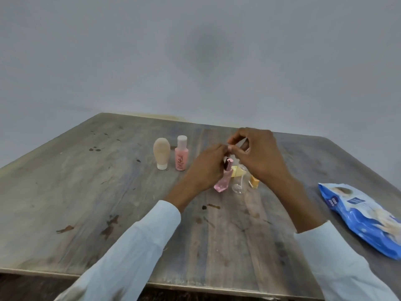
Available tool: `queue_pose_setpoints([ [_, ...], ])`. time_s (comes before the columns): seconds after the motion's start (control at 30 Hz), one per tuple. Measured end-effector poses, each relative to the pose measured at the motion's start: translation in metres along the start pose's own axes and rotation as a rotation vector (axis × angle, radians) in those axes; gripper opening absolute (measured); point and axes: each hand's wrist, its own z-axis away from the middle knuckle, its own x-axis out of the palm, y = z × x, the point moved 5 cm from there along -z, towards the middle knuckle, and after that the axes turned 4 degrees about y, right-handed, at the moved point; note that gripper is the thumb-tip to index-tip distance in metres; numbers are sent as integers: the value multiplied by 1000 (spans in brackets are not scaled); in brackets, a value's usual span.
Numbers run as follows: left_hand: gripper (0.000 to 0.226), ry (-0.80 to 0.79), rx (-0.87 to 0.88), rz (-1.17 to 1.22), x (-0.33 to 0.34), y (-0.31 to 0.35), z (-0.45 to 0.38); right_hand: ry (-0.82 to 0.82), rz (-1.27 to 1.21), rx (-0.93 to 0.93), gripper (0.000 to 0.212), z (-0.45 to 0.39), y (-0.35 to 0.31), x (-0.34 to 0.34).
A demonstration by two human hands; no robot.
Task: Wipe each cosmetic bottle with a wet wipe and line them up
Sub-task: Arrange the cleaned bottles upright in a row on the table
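Observation:
Both my hands are raised together over the middle of the table [108, 192]. My left hand [207, 170] and my right hand [262, 157] pinch a small pale piece [240, 144] between their fingertips; it looks like a wet wipe, but it is blurred. Below them stand a pink perfume bottle [223, 181] with a rose-gold cap, a clear bottle [238, 187], a yellow item [237, 172] and a small orange bottle [254, 183], partly hidden by my hands. A beige tube [161, 154] and a pink bottle [181, 156] stand side by side further left.
A blue pack of wet wipes [364, 218] lies at the table's right edge. The wooden tabletop is stained, and a plain grey wall rises behind it. My white sleeves reach in from the near edge.

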Motion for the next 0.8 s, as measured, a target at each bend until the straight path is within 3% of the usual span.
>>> queue_pose_setpoints([
  [0.2,24,64,-65,50,5,-23,-1,-83,99,-20,11,18,16,23],
  [0.4,35,-26,-180,207,6,-31,0,-36,13,-56,14,20,15,28],
  [0.57,18,-117,-191,123,14,-42,5,-22,15,-83,12,24,18,31],
  [0.8,13,-148,-134,53,16,-46,3,29,14,-50,14,30,22,36],
])
